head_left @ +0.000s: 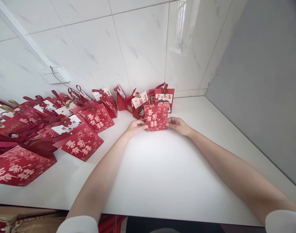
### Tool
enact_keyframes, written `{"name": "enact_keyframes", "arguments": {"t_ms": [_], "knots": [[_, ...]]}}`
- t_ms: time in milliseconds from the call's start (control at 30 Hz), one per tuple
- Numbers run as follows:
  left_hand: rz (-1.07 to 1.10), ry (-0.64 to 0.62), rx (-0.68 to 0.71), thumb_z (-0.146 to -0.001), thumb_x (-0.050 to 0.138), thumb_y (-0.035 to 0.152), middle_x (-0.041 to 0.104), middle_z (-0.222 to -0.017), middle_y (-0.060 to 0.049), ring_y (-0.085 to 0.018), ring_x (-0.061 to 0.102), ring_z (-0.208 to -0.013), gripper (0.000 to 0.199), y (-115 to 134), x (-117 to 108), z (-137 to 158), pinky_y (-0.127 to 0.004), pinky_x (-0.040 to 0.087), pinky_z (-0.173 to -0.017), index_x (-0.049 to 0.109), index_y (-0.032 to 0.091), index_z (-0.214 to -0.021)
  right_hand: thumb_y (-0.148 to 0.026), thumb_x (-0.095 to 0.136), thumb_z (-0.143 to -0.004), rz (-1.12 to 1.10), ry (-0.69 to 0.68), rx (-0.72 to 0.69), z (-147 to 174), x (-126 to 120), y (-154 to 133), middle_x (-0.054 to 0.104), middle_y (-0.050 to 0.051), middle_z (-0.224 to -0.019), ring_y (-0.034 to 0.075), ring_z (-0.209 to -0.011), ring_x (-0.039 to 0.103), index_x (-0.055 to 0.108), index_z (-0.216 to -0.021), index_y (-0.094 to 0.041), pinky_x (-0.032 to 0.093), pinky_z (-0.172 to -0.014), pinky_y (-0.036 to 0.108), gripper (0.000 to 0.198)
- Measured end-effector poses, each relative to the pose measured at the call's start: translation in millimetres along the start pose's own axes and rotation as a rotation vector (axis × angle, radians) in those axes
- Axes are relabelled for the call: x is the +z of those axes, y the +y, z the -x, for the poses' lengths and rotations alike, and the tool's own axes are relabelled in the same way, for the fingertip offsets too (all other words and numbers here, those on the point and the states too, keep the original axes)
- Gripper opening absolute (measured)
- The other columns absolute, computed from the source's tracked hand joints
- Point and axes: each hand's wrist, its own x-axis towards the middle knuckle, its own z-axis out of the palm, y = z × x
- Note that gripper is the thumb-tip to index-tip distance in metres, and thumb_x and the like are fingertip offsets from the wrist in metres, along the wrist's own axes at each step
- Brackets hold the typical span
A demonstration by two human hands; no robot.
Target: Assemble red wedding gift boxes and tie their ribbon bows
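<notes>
A red gift box (156,116) with pale pink Chinese characters and a ribbon loop on top stands upright on the white table (162,174). At its left lower edge, my left hand (136,128) pinches it between thumb and fingers. My right hand (178,126) grips the opposite edge the same way. Just behind it are a red box with a cream label (164,97) and another with a white flap and a cartoon figure (139,103), both partly covered by the held box.
Many similar red gift boxes (77,142) crowd the table's left side. A tiled wall (138,48) runs along the back, with a socket and cable (54,76) at left. A grey panel (264,81) borders the right. Below the front edge, a brown bag (31,223) shows.
</notes>
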Motion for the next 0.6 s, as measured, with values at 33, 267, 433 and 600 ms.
{"name": "enact_keyframes", "arguments": {"t_ms": [33,267,433,600], "knots": [[-0.027,0.000,0.018,-0.062,0.081,0.043,0.067,-0.118,-0.010,-0.027,0.062,-0.107,0.033,-0.6,-0.2,-0.3,-0.044,0.041,-0.102,0.070,0.014,-0.075,-0.061,0.074,-0.066,0.018,0.016,-0.011,0.3,-0.2,0.3,0.064,0.002,-0.077,0.018,-0.070,0.058,0.059,-0.080,-0.021,0.050,-0.076,0.039,0.046],[-0.332,-0.069,0.194,-0.056,0.084,0.041,0.063,-0.122,-0.012,-0.030,0.055,-0.120,0.031,-6.8,-5.4,-2.1,-0.041,0.041,-0.104,0.068,0.016,-0.065,-0.056,0.070,-0.072,0.369,0.019,-0.065,5.3,-4.8,-2.5,0.063,0.002,-0.074,0.017,-0.064,0.053,0.060,-0.077,-0.020,0.044,-0.063,0.032,0.038],[-0.312,-0.073,0.203,-0.058,0.083,0.040,0.065,-0.120,-0.013,-0.031,0.056,-0.120,0.028,-9.0,-5.0,-2.7,-0.043,0.042,-0.102,0.068,0.017,-0.065,-0.053,0.064,-0.078,0.493,0.011,-0.073,6.4,-6.7,-7.3,0.064,0.002,-0.073,0.017,-0.065,0.053,0.063,-0.077,-0.019,0.042,-0.063,0.030,0.033],[-0.259,-0.068,0.182,-0.057,0.083,0.043,0.067,-0.118,-0.014,-0.032,0.059,-0.117,0.031,-8.1,-2.9,-2.4,-0.044,0.045,-0.099,0.069,0.017,-0.063,-0.050,0.060,-0.080,0.537,-0.008,-0.078,5.7,-7.5,-6.7,0.063,0.001,-0.071,0.016,-0.063,0.053,0.062,-0.076,-0.019,0.040,-0.061,0.029,0.031]]}}
